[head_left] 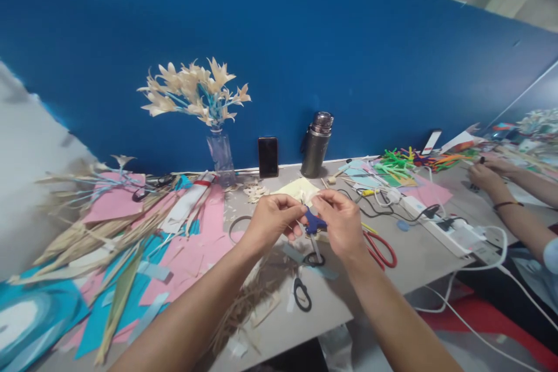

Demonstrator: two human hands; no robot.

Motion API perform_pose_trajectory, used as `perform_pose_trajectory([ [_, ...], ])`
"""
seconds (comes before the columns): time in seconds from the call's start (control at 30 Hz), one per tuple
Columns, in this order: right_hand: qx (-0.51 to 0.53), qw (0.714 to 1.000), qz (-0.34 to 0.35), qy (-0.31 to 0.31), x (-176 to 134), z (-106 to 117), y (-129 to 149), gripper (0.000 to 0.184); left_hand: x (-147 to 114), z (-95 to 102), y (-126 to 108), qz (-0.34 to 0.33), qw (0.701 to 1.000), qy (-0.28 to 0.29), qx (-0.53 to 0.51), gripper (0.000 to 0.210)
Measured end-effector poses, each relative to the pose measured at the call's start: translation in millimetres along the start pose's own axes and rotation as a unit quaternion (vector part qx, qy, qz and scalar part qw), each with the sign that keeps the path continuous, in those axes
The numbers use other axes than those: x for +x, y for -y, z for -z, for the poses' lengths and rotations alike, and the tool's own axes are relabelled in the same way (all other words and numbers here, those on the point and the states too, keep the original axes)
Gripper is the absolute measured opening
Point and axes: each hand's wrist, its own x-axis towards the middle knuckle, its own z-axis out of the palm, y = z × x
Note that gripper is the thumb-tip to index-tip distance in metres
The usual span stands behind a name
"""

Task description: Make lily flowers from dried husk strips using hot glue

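My left hand (279,216) and my right hand (340,222) are close together over the table, both with fingertips pinched. A small pale scrap seems to show at the right fingertips; what the left fingers grip is too small to make out. Between and just below the hands is a blue tool (314,222), partly hidden by the fingers. Under them lie scissors with black handles (302,294). Red looped handles (383,249) show beside my right wrist. A yellow paper sheet (296,188) with pale bits lies behind the hands.
Pale husk flowers (196,90) stand in a clear bottle (221,157). A phone (268,157) and a steel flask (317,145) stand by the blue wall. Husks and coloured paper (187,261) cover the left. A power strip (436,224) and cables lie right, near another person's hands (486,177).
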Motion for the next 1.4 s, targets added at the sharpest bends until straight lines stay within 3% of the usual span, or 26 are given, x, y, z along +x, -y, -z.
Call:
perform_pose_trajectory([
  [0.2, 0.047, 0.999, -0.014, -0.022, 0.1, 5.2, 2.0, 0.023, -1.4, -0.8, -1.1, -0.023, 0.999, -0.031, 0.011, 0.019],
  [0.6, 0.079, 0.996, -0.028, -0.009, -5.8, -5.9, -15.1, 0.022, -1.9, -1.8, 3.6, -0.023, 0.999, -0.03, 0.018, 0.02],
  [1.4, 0.08, 0.996, -0.037, -0.005, -4.1, -5.6, -17.3, 0.026, -2.0, -4.6, 4.9, -0.074, 0.993, -0.059, 0.067, 0.014],
])
